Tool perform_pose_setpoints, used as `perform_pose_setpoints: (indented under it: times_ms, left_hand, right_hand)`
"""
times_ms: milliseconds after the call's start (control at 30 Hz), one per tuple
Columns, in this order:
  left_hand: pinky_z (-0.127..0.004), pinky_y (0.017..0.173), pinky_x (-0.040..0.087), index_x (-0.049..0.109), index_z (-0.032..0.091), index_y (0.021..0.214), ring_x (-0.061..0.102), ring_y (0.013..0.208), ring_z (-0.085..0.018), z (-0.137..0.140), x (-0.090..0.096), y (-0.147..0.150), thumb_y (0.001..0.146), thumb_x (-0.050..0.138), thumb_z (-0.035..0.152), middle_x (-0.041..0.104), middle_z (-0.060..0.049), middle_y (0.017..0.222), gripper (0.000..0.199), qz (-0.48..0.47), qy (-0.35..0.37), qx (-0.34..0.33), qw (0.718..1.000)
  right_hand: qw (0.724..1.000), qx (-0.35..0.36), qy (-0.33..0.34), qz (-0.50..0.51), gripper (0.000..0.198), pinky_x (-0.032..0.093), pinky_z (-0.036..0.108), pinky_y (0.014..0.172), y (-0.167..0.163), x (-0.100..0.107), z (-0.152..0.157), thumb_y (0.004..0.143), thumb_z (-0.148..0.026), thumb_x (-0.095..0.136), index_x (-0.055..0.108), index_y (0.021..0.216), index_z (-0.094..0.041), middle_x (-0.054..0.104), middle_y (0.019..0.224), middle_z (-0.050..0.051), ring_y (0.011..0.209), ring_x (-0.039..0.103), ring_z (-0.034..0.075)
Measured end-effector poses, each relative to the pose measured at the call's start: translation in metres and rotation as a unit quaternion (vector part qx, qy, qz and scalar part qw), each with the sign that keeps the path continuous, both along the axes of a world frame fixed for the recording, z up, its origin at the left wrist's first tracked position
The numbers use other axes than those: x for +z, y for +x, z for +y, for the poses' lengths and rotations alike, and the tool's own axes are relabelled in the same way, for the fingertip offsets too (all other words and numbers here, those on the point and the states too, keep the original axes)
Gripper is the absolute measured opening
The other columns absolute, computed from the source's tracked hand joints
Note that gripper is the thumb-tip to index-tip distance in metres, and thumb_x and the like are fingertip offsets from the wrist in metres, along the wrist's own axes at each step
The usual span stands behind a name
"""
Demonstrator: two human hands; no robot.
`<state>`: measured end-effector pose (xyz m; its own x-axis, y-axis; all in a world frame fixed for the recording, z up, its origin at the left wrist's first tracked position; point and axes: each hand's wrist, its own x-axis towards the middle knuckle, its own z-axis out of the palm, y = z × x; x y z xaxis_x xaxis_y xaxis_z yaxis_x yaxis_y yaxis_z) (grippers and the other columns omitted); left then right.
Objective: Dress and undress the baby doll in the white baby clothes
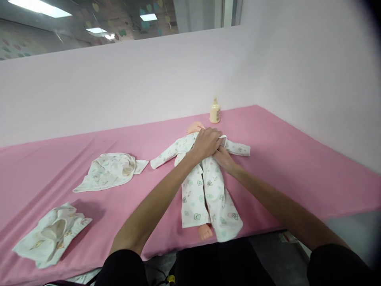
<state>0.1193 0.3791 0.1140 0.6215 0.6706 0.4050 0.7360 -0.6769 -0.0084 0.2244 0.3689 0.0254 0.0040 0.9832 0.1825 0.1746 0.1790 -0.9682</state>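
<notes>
A baby doll lies on its back on the pink table cover (131,222), its head (195,127) away from me and one foot (205,231) showing near the front edge. It wears a white printed baby shirt (187,143) with sleeves spread to both sides and white printed pants (218,198). My left hand (207,142) is over the doll's chest, fingers curled around the shirt near its opening. Tucked against it, my right hand (224,159) closes on the shirt's edge on the right side. Its fingertips are partly hidden by my left hand.
A pale yellow pump bottle (214,112) stands by the back wall, beyond the doll's head. To the left lie a white printed cloth piece (110,171) and another crumpled printed garment (52,234). White walls (133,87) bound the table behind and right.
</notes>
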Motion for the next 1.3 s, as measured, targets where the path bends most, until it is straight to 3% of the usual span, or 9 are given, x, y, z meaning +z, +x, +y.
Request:
perform_pose_setpoints:
  times_ms: [133,233,333,567,733,1000,1133,1300]
  left_hand:
    - [-0.038,0.084,0.038,0.062,0.017,0.081,0.06,0.094,-0.025,-0.007,-0.001,-0.003,0.101,0.041,0.021,0.068,-0.009,0.096,0.029,0.0,-0.017,-0.005,1.0]
    - [-0.037,0.083,0.039,0.064,0.017,0.084,0.06,0.094,-0.024,-0.012,-0.003,-0.006,0.101,0.041,0.021,0.069,-0.01,0.098,0.029,0.011,-0.024,-0.008,1.0]
    - [-0.037,0.085,0.039,0.066,0.017,0.09,0.06,0.097,-0.024,-0.015,-0.006,-0.009,0.101,0.04,0.023,0.069,-0.009,0.101,0.029,0.002,-0.017,-0.019,1.0]
    - [-0.034,0.075,0.04,0.057,0.019,0.08,0.061,0.086,-0.022,-0.003,-0.005,-0.01,0.101,0.041,0.023,0.067,-0.007,0.091,0.027,-0.049,-0.03,-0.002,0.998]
    - [-0.033,0.07,0.039,0.049,0.019,0.073,0.059,0.079,-0.021,0.013,0.001,-0.009,0.102,0.041,0.026,0.065,-0.007,0.084,0.03,-0.098,-0.038,0.019,0.994]
    - [-0.032,0.073,0.04,0.051,0.019,0.076,0.059,0.079,-0.02,0.008,-0.006,-0.005,0.103,0.037,0.028,0.065,-0.006,0.086,0.032,-0.1,-0.042,-0.022,0.994]
    - [-0.032,0.075,0.042,0.051,0.019,0.076,0.058,0.079,-0.019,0.007,-0.007,-0.006,0.103,0.037,0.024,0.064,-0.005,0.086,0.031,-0.096,-0.038,-0.035,0.994]
    - [-0.032,0.077,0.042,0.05,0.019,0.075,0.057,0.078,-0.019,0.008,-0.005,-0.005,0.102,0.038,0.022,0.063,-0.005,0.085,0.03,-0.096,-0.037,-0.05,0.993]
  right_hand:
    - [0.996,-0.009,0.029,0.079,0.015,0.054,0.036,0.086,-0.005,-0.004,0.005,0.084,-0.032,0.053,0.056,0.096,-0.023,0.068,0.107,0.007,0.107,0.062,0.024]
    - [0.994,-0.039,0.067,0.071,0.012,0.052,0.036,0.091,-0.006,-0.01,0.009,0.082,-0.029,0.051,0.053,0.093,-0.024,0.066,0.112,0.007,0.107,0.061,0.022]
    - [0.996,-0.044,0.062,0.056,0.011,0.052,0.038,0.093,-0.006,-0.014,0.01,0.083,-0.03,0.049,0.053,0.091,-0.023,0.066,0.108,0.007,0.104,0.062,0.023]
    - [0.994,-0.067,0.072,0.043,0.032,0.046,0.039,0.102,-0.008,-0.014,-0.009,0.095,-0.041,0.041,0.062,0.112,-0.023,0.067,0.125,0.008,0.117,0.06,0.023]
    - [0.989,-0.11,0.085,-0.042,0.04,0.05,0.041,0.091,-0.01,-0.011,-0.023,0.099,-0.046,0.036,0.07,0.1,-0.024,0.073,0.101,0.007,0.096,0.066,0.027]
    - [0.992,-0.03,0.107,-0.053,0.038,0.046,0.046,0.102,-0.006,-0.008,-0.005,0.098,-0.037,0.041,0.062,0.125,-0.023,0.068,0.125,0.01,0.114,0.061,0.029]
    - [0.986,-0.046,0.136,-0.08,0.04,0.037,0.047,0.113,-0.006,-0.01,0.004,0.095,-0.034,0.046,0.058,0.129,-0.017,0.052,0.139,0.016,0.131,0.049,0.028]
    - [0.978,-0.047,0.169,-0.112,0.039,0.038,0.048,0.112,-0.006,-0.012,0.013,0.09,-0.028,0.05,0.059,0.126,-0.016,0.054,0.131,0.016,0.129,0.048,0.029]
